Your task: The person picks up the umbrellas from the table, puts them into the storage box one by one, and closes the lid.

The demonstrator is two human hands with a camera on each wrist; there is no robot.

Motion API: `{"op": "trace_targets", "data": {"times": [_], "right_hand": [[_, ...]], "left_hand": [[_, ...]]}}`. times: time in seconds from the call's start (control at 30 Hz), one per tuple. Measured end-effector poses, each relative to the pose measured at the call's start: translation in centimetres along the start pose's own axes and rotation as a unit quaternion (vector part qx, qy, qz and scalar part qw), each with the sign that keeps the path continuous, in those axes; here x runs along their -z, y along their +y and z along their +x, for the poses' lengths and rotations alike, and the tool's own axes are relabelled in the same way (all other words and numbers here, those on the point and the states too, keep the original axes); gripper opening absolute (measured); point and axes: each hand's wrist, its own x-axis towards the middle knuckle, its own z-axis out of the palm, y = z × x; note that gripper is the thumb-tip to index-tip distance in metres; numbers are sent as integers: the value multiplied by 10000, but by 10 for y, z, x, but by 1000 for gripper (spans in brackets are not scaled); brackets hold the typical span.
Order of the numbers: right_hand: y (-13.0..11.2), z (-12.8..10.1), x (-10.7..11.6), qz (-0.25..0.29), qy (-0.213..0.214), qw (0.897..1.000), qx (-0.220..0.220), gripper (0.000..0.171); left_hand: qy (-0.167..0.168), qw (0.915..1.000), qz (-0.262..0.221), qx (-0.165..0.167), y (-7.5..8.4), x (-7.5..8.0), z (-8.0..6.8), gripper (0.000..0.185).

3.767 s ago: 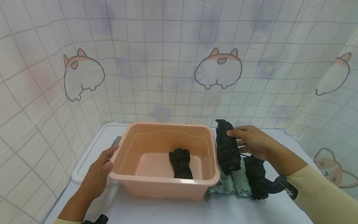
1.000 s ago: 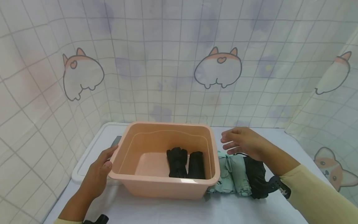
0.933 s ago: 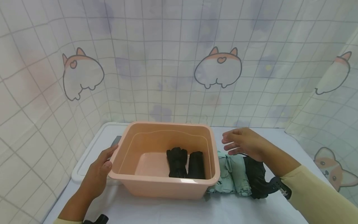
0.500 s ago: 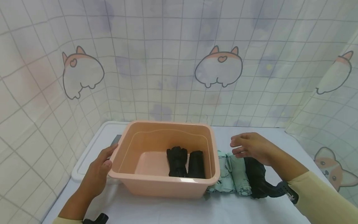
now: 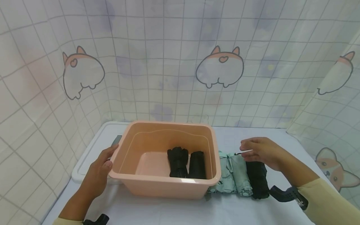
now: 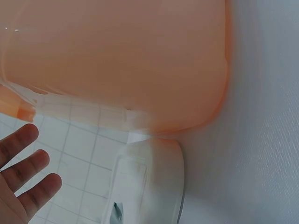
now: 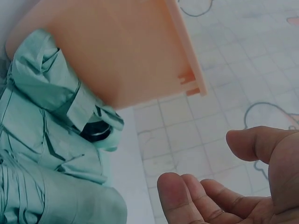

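Note:
A pink plastic basin (image 5: 166, 187) stands on the white table with two folded black umbrellas (image 5: 177, 162) (image 5: 197, 165) side by side in it. To its right lie two mint-green folded umbrellas (image 5: 226, 175) (image 5: 242, 176) and a black one (image 5: 258, 181). My right hand (image 5: 254, 149) hovers over the far ends of these, fingers loosely curved and holding nothing; the right wrist view shows that hand (image 7: 224, 196) empty above a green umbrella (image 7: 42, 121). The left hand (image 5: 97, 172) rests against the basin's left rim, and its fingers (image 6: 28, 177) are straight.
A white lid or tray (image 5: 84, 162) lies under the basin's left side, also seen as the white lid (image 6: 154, 182). A tiled curtain with cartoon prints (image 5: 219, 68) closes in the back and both sides. Bare white table (image 5: 281, 137) lies behind my right hand.
The black umbrella my right hand held 3.8 s ago now lies in the basin. Over the last second that hand has drifted right and down over the umbrellas on the table. The left hand stays put.

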Motion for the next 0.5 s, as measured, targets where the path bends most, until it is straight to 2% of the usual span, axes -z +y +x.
{"op": "trace_targets", "data": {"times": [0.17,0.5], "right_hand": [[12,-4,8,-142,-16,9999,-20,66],[28,-12,18,166,-31,9998,-144,68]], "left_hand": [[-6,10000,-10,8,-1,0,0,50],[7,10000,-1,1,-1,0,0,50]]}}
